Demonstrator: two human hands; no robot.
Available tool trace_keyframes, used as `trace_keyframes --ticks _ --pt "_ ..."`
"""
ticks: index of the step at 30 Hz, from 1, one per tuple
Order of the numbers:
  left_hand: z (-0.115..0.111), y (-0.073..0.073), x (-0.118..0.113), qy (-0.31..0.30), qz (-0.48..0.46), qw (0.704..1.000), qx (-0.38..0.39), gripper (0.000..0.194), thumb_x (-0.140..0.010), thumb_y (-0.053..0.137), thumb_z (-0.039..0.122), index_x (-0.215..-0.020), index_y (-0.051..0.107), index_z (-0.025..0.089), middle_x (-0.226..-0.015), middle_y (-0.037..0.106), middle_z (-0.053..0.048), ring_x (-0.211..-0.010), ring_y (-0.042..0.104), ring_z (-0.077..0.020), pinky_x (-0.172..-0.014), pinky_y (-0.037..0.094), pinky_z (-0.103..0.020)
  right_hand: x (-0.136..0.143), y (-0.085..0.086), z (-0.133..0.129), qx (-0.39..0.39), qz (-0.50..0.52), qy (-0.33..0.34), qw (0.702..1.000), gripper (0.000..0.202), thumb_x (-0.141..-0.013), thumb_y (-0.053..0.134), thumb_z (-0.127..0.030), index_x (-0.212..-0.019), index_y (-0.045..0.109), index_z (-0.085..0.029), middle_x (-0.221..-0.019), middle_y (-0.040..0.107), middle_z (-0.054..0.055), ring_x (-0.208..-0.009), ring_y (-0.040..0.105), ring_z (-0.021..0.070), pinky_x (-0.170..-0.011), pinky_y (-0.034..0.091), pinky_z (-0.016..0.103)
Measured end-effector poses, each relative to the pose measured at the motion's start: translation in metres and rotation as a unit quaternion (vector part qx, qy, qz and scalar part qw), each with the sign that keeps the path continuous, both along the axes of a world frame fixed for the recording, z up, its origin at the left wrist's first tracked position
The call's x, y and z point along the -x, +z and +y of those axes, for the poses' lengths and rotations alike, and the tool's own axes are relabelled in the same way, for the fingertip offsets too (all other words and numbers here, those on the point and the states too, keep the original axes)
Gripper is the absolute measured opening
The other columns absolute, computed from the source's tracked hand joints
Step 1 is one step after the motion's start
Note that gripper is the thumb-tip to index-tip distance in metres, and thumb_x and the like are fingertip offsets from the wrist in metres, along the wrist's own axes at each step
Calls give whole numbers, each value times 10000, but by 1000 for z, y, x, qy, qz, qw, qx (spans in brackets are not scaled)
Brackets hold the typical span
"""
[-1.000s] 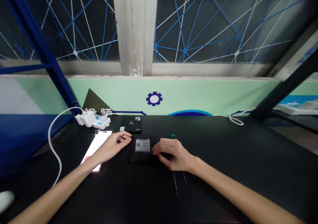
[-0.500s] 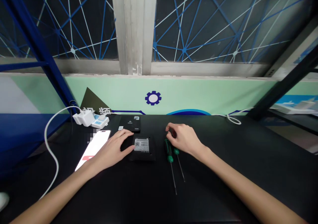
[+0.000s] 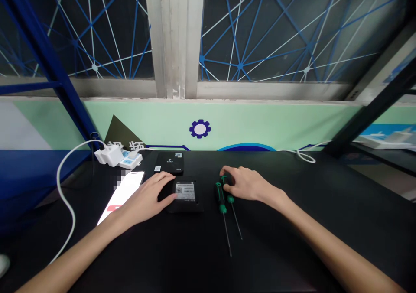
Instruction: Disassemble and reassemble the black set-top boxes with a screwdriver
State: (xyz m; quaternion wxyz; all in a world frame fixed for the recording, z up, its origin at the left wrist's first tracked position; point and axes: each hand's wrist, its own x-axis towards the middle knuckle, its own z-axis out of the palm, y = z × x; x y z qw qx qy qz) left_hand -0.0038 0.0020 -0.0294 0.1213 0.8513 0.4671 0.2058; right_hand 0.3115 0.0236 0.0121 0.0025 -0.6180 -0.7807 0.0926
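Two screwdrivers with black and green handles lie side by side on the dark table, tips toward me. My right hand (image 3: pixel 245 183) curls its index finger and thumb round the handle of the right screwdriver (image 3: pixel 231 199). Just beside it is the left screwdriver (image 3: pixel 222 209), free of the hand. A flat black box (image 3: pixel 186 206) with a white printed label lies left of them. My left hand (image 3: pixel 152 196) rests at its left edge, fingers stretched and apart, with the thumb at the label's left side. The fingers partly hide that edge.
Behind the labelled box lies another flat black box (image 3: pixel 169 162). A lit phone (image 3: pixel 125 193) lies by my left forearm. Farther left, a white power strip with plug (image 3: pixel 112 155) trails a white cable (image 3: pixel 61 171). The wall (image 3: pixel 247 124) closes off the back.
My right hand has shifted slightly right and down, its finger and thumb spreading apart so more of the right screwdriver's handle shows. The left hand and the boxes look the same.
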Motion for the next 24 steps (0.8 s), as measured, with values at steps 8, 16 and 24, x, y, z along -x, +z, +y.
trace_keyframes --ticks 8,16,24 --pt "-1 3 1 -14 -9 1000 15 456 -969 516 516 -1371 553 304 -1342 578 -65 -1082 646 -264 -880 544 -369 -2 -7 5 17 62 25 998 289 -779 622 -284 -1061 671 -249 -783 693 27 -695 639 207 -578 373 274" --pt "0 4 2 -12 -7 999 28 449 -968 527 490 -1373 539 297 -1365 560 -59 -1124 630 -260 -927 525 -374 -5 -8 12 44 154 42 986 197 -807 572 -277 -968 673 -226 -577 560 -46 -551 539 154 -541 355 260" --pt "1 3 4 -18 -2 999 27 459 -968 514 525 -1368 542 301 -1370 559 -53 -1146 623 -258 -917 522 -349 -5 -5 8 70 151 54 985 136 -752 616 -248 -881 645 -217 -542 547 -56 -503 515 126 -488 337 234"
